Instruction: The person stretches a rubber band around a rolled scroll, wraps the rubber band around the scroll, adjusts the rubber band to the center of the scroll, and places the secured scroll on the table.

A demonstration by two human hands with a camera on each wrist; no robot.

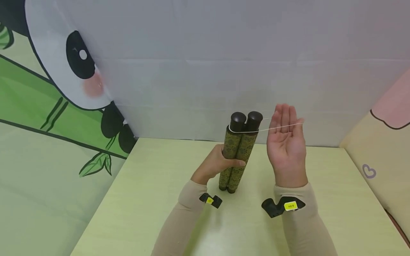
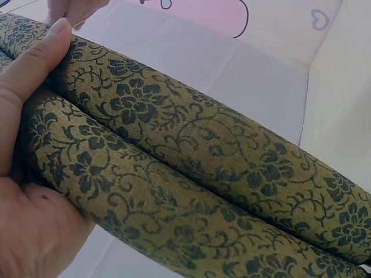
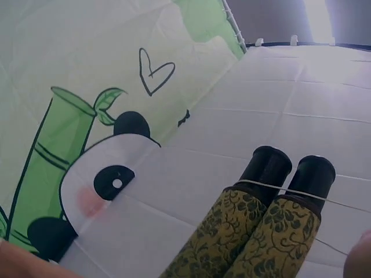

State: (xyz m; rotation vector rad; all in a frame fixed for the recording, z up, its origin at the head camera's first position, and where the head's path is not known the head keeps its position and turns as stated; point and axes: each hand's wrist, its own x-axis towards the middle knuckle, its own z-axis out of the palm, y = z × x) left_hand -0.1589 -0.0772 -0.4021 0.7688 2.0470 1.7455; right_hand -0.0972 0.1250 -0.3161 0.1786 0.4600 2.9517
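Two rolled scrolls (image 1: 246,146) stand side by side, tilted, in olive brocade with dark flowers and black knobs at their ends. My left hand (image 1: 215,163) grips both near the middle, its thumb across the front. The left wrist view shows the brocade (image 2: 185,145) up close. Around the upper ends, just below the knobs, runs a thin white cord (image 1: 243,132). It stretches taut to my right hand (image 1: 286,151), which is raised with its palm toward me and fingers straight. The cord crosses before the fingers to the thumb tip; another strand passes behind them.
Under the hands is a pale yellow table (image 1: 144,199), backed by a white sheet (image 1: 208,71). A panda and bamboo drawing (image 1: 80,57) covers the left wall. Another printed sheet with a small heart (image 1: 369,171) hangs at the right.
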